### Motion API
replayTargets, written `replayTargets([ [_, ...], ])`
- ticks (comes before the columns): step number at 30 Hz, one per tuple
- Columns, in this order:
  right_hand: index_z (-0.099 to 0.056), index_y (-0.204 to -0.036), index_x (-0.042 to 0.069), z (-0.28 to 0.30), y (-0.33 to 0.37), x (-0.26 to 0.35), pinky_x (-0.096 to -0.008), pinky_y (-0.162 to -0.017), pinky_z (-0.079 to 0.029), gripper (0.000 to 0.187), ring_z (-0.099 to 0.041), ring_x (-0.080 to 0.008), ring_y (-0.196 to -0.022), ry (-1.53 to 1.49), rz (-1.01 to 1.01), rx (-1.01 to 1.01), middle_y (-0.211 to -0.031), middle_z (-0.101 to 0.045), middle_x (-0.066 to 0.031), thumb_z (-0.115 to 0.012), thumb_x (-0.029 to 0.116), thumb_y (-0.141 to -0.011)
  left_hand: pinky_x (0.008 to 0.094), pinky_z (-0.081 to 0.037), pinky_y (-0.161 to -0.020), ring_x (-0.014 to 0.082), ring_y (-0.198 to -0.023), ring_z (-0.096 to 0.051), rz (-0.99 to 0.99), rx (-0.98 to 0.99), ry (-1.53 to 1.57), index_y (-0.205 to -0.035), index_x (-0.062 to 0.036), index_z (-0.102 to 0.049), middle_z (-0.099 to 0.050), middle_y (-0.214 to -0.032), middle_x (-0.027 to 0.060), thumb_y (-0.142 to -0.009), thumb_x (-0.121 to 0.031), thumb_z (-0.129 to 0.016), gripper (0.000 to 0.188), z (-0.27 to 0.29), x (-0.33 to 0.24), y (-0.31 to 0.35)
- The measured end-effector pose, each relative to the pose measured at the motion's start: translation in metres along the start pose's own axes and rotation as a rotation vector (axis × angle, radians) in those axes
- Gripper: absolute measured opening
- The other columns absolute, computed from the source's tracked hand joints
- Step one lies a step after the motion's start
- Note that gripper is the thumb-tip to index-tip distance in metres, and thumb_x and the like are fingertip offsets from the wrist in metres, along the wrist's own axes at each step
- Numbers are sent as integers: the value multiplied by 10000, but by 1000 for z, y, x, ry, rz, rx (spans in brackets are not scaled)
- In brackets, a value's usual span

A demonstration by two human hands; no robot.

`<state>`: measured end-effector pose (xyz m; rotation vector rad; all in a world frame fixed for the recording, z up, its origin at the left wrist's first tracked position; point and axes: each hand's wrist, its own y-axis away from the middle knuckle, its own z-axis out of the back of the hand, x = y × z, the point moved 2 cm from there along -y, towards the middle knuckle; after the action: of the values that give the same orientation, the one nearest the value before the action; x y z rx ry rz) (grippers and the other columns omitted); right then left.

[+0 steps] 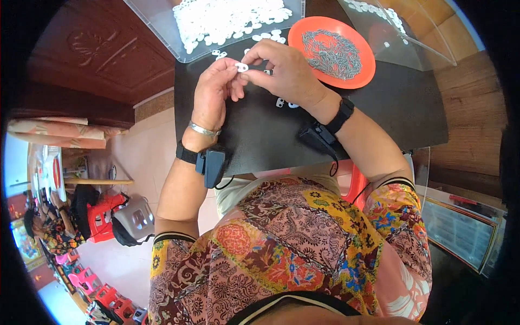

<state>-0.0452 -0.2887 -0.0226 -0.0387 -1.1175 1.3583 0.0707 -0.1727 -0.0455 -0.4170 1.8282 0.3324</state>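
A small white oval plastic piece with dark holes is held up over the dark table. My left hand pinches its left end between thumb and forefinger, the other fingers curled below. From the other side my right hand closes thumb and forefinger at its right end; whether a tiny part sits in that pinch cannot be made out. Under my hands a few more white pieces lie on the table. Right of my right hand is an orange-red plate, holding many thin grey metal pieces, like screws or springs.
A clear plastic bin heaped with white pieces stands at the far left of the table. Another clear container sits at the far right. Black devices are strapped to both wrists. At left, another person sits near red stools.
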Motion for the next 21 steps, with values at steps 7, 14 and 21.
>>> replayTargets([
  [7, -634, -973, 60, 0, -2, -2, -242, -599, -484, 178, -612, -134, -768, 15, 44, 64, -887, -618, -42, -652, 101, -800, 181, -384, -474, 71, -516, -518, 14, -33, -24, -843, -56, -559, -596, -684, 22, -908, -180, -489, 156, 1, -2, -1],
  [14, -631, -997, 75, -1, 0, -1, -241, -624, -482, 227, -607, -140, -771, -36, -19, -1, -899, -612, -25, -675, 114, -778, 186, -388, -475, 83, -513, -528, 50, 16, 50, -837, -55, -561, -601, -682, 34, -920, -186, -489, 170, 5, 1, -2],
  [21, -624, -936, 72, -3, 1, 2, -274, -652, -486, 242, -611, -165, -799, 70, -45, 6, -871, -613, -44, -715, 167, -733, 188, -390, -475, 87, -520, -525, 68, 20, 95, -839, -53, -548, -595, -685, 35, -918, -190, -497, 167, 1, 4, -2],
])
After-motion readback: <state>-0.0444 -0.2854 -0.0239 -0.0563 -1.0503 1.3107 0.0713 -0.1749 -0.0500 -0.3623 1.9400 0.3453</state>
